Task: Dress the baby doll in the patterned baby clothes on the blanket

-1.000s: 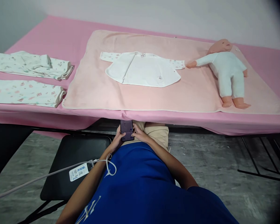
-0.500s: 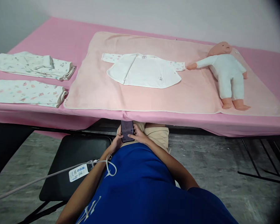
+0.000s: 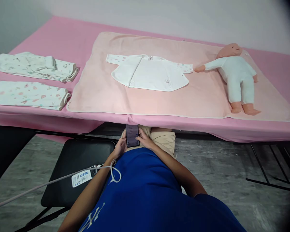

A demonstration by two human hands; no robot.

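Observation:
A dark smartphone is held upright over my lap, just below the table edge. My left hand is closed around its left side. My right hand grips the right side, its thumb at the edge of the screen. Beyond them on the table, a white baby shirt with patterned sleeves lies spread flat on a peach mat. To its right, a baby doll in a white suit lies on its back, one hand by the shirt's cuff.
Two folded patterned baby garments, an upper one and a lower one, lie at the left on the pink tablecloth. A black chair beside me carries a white power bank with a cable stretching left.
My right thumb has drawn back from the middle of the phone screen to its right edge. The cloth, shirt and doll look the same, apart from a slight view shift.

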